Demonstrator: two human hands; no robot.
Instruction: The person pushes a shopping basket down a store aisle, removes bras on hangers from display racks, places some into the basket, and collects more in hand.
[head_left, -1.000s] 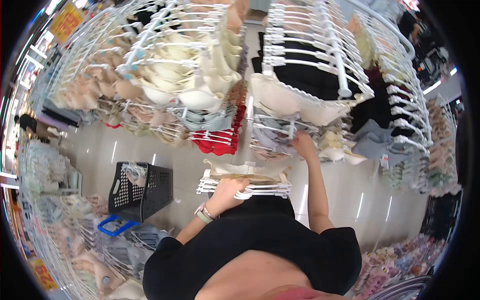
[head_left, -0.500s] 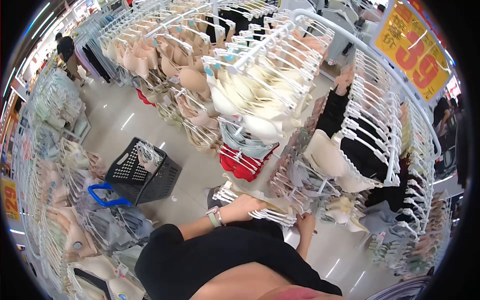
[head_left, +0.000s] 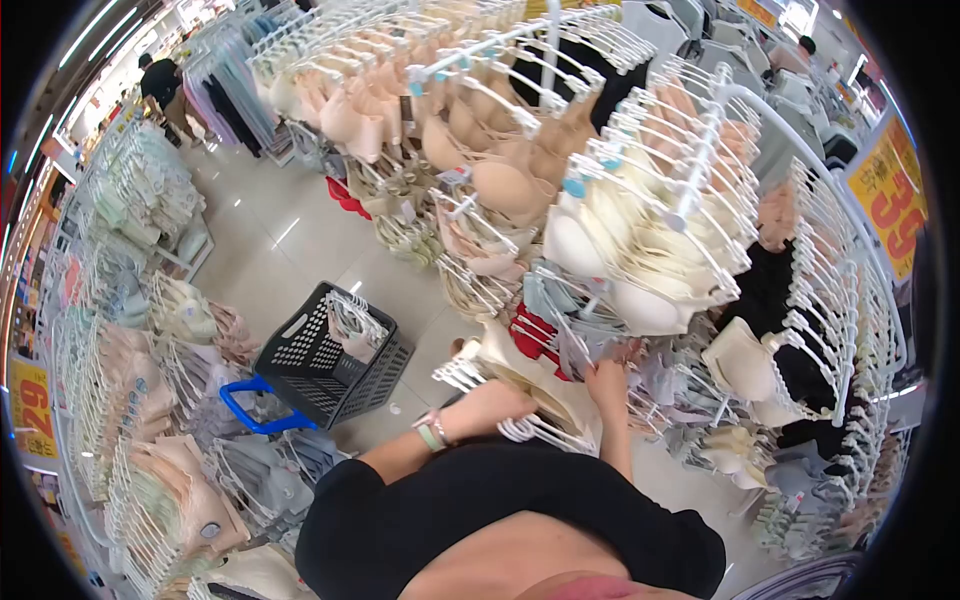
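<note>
My left hand is closed around a bundle of white hangers with beige bras on them, held in front of my body. A pale watch band is on that wrist. My right hand is stretched forward to the lower rail of the rack, among greyish-lilac bras. Its fingertips blend with the fabric, so their grip is unclear. Just left of it hang red bras and pale grey-blue bras. Above are cream bras on white hangers.
A black shopping basket with a blue handle stands on the floor at left, several hangers with bras inside. Bra racks line both sides. Yellow price signs hang at right and left. A person stands far down the aisle.
My right hand has left the hanger bundle and moved forward to the rack. The bundle stays in my left hand. The view has shifted, so the basket and racks appear further right.
</note>
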